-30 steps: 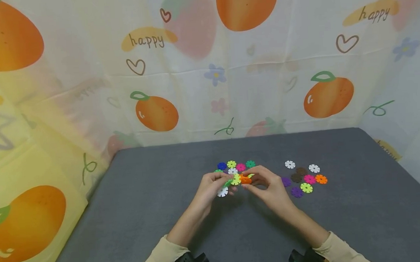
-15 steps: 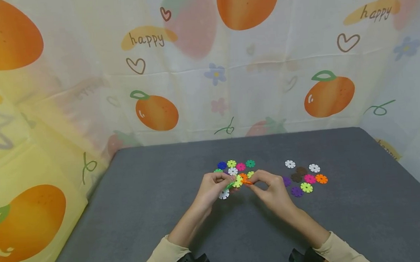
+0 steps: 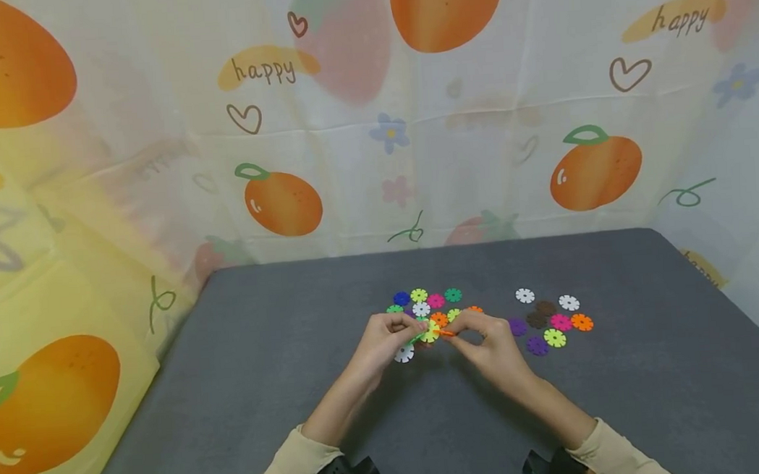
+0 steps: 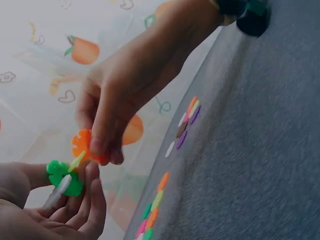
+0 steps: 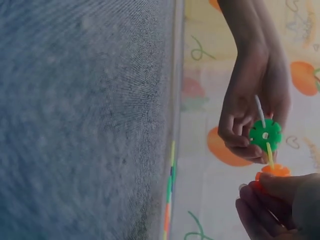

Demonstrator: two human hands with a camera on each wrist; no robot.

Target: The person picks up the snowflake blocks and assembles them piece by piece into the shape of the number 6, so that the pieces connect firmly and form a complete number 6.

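Note:
Above the table, my left hand (image 3: 376, 344) grips a small joined cluster of notched plastic discs. A green disc (image 5: 265, 134) stands in its middle, with a white disc (image 4: 58, 192) slotted in on one side and a yellow disc (image 3: 431, 331) on the other. With thumb and fingers, my right hand (image 3: 490, 337) pinches an orange disc (image 4: 80, 143) at the yellow disc's free edge. In the head view the orange disc appears nearly edge-on. Whether its slot is fully seated on the yellow one, I cannot tell. Fingers partly cover both the green and orange discs.
Behind the hands lie several loose discs, among them a blue disc (image 3: 401, 299), a pink disc (image 3: 435, 301) and a dark green disc (image 3: 453, 295). A second group, with a purple disc (image 3: 537, 345), lies to the right on the grey table (image 3: 264, 374). A printed cloth (image 3: 350, 181) hangs behind.
My right fingers have shifted slightly, and the orange disc has turned to lie nearly edge-on against the yellow disc. More loose discs behind the hands now show. The left hand stays almost still.

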